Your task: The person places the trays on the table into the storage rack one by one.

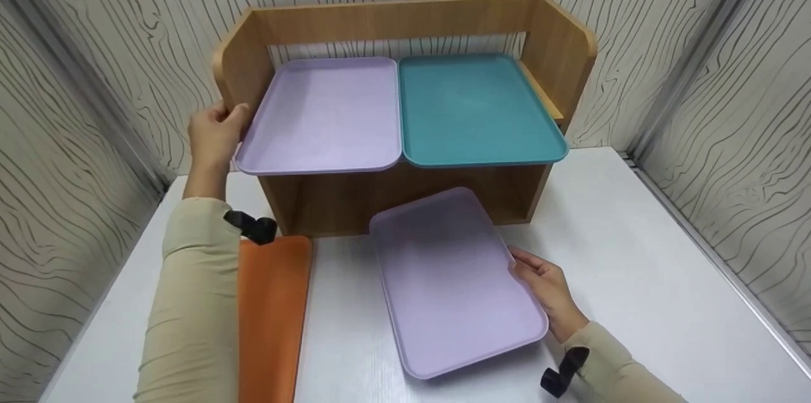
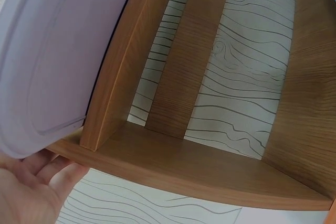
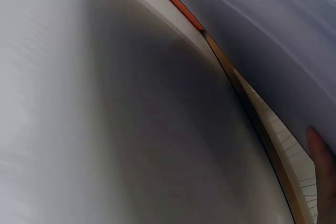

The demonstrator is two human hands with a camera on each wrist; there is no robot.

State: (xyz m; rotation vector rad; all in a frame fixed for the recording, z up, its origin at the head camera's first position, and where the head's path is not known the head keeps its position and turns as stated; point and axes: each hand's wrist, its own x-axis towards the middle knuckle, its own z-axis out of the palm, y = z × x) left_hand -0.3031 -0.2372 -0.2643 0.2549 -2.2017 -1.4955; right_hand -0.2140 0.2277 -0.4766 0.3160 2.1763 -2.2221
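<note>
In the head view my right hand [image 1: 545,292] grips the right edge of a lilac tray [image 1: 456,289], thumb on its upper face, in front of a wooden shelf [image 1: 393,21]. The tray is tilted, and its underside [image 3: 273,61] shows in the right wrist view. My left hand [image 1: 215,134] holds the edge of the shelf's left side panel, beside a second lilac tray [image 1: 329,115]. Fingertips of that hand [image 2: 39,187] touch the panel edge in the left wrist view. To the right of the second lilac tray lies a teal tray [image 1: 478,110], both on the shelf's upper board.
An orange tray [image 1: 275,320] lies on the white table [image 1: 659,289], partly hidden by my left sleeve. Below the upper board the shelf has an open compartment [image 1: 342,200]. Patterned walls [image 1: 754,156] enclose the table at the back and both sides.
</note>
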